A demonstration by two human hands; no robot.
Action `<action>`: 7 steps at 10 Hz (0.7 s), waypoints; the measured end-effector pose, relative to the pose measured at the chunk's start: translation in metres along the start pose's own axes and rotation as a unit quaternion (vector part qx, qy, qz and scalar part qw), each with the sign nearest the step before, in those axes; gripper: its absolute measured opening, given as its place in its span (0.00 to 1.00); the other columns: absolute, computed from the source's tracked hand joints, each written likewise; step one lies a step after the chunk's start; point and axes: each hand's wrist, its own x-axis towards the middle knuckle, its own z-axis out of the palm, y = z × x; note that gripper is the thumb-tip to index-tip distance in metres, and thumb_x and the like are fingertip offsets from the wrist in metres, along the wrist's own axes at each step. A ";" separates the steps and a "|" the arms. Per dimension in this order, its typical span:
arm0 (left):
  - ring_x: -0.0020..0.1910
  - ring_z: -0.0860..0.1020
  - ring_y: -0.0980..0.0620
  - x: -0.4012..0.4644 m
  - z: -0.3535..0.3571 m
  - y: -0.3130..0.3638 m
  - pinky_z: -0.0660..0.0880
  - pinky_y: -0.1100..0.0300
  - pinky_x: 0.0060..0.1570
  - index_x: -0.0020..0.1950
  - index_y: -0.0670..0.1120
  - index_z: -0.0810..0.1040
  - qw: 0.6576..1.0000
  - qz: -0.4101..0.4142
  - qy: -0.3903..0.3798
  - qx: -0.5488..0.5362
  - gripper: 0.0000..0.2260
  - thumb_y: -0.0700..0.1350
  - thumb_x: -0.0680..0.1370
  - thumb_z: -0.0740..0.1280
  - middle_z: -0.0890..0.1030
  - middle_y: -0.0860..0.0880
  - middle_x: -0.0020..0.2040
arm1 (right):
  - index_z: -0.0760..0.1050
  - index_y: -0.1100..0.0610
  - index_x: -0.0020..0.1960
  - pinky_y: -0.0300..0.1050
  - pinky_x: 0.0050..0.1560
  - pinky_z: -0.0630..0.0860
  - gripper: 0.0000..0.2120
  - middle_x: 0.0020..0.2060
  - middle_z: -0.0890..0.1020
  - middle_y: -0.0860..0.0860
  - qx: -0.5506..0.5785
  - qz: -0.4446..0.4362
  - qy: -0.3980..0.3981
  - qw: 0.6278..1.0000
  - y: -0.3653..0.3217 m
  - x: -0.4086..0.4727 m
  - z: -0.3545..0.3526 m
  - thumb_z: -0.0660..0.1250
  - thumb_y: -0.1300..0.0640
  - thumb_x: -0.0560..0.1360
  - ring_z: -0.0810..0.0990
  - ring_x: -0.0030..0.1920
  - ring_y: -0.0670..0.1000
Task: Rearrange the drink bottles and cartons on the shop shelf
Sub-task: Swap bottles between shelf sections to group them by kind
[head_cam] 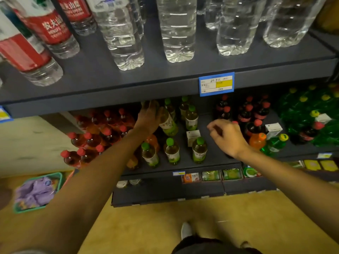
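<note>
On the middle shelf [216,158] stand several pale tea bottles with green caps. My left hand [149,118] reaches under the upper shelf and grips one of them, a tilted green-cap bottle [169,125]. My right hand [228,137] hovers over the shelf's bare middle, fingers loosely curled and apart, holding nothing. A small white carton [192,137] stands between the green-cap bottles. Red-capped orange-red bottles [95,140] fill the left of the shelf. Dark red-capped bottles [256,114] stand behind my right hand, with an orange bottle [257,141] and a white carton [273,128] beside them.
Clear water bottles [176,30] and red-labelled ones [53,30] line the upper shelf, which carries a blue price tag [216,84]. Green bottles [308,114] crowd the far right. Snack packs [211,176] fill the bottom shelf. A teal basket [38,191] sits on the yellow floor.
</note>
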 end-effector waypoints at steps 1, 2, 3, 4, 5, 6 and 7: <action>0.67 0.66 0.40 0.014 0.009 -0.006 0.71 0.47 0.63 0.66 0.44 0.68 0.997 0.011 -0.057 0.051 0.15 0.45 0.81 0.59 0.64 0.40 0.69 | 0.79 0.59 0.51 0.33 0.47 0.68 0.07 0.45 0.81 0.54 -0.004 0.015 0.001 1.000 -0.003 -0.002 0.004 0.65 0.64 0.75 0.78 0.46 0.49; 0.63 0.71 0.40 0.022 0.025 -0.007 0.72 0.48 0.61 0.68 0.45 0.65 0.997 -0.003 -0.068 0.023 0.15 0.47 0.82 0.57 0.66 0.37 0.67 | 0.79 0.59 0.51 0.31 0.45 0.66 0.07 0.45 0.81 0.55 0.001 0.020 0.008 1.000 -0.007 -0.003 0.006 0.65 0.64 0.75 0.78 0.45 0.49; 0.60 0.73 0.40 0.029 0.040 -0.011 0.74 0.48 0.59 0.70 0.45 0.65 0.995 -0.022 -0.089 0.039 0.18 0.45 0.81 0.59 0.66 0.35 0.67 | 0.79 0.59 0.51 0.32 0.45 0.67 0.07 0.45 0.81 0.54 0.006 0.028 0.018 0.999 -0.008 -0.005 0.009 0.65 0.64 0.75 0.78 0.44 0.49; 0.60 0.72 0.41 0.036 0.056 -0.015 0.75 0.48 0.59 0.71 0.46 0.65 0.991 -0.029 -0.115 0.055 0.19 0.41 0.80 0.61 0.66 0.36 0.67 | 0.79 0.59 0.51 0.29 0.43 0.64 0.07 0.45 0.81 0.54 0.005 0.037 0.033 0.999 -0.004 -0.008 0.013 0.65 0.64 0.75 0.75 0.43 0.47; 0.61 0.72 0.41 0.040 0.071 -0.015 0.74 0.47 0.60 0.71 0.47 0.66 0.988 -0.031 -0.128 0.084 0.19 0.40 0.79 0.61 0.66 0.37 0.67 | 0.79 0.59 0.51 0.29 0.42 0.64 0.07 0.45 0.81 0.54 0.006 0.059 0.038 0.997 -0.001 -0.012 0.015 0.65 0.64 0.75 0.75 0.43 0.47; 0.64 0.70 0.41 0.047 0.090 -0.020 0.71 0.47 0.63 0.70 0.46 0.67 0.987 -0.027 -0.133 0.084 0.19 0.37 0.79 0.61 0.68 0.39 0.67 | 0.79 0.60 0.52 0.29 0.42 0.65 0.07 0.45 0.80 0.55 0.016 0.071 0.043 0.996 0.000 -0.017 0.014 0.65 0.64 0.75 0.75 0.42 0.47; 0.65 0.70 0.41 0.053 0.103 -0.027 0.67 0.49 0.65 0.68 0.44 0.70 0.982 -0.050 -0.156 0.099 0.17 0.38 0.79 0.61 0.72 0.42 0.64 | 0.79 0.59 0.52 0.30 0.43 0.66 0.08 0.46 0.81 0.55 0.023 0.082 0.046 0.995 0.001 -0.021 0.008 0.65 0.64 0.75 0.77 0.44 0.49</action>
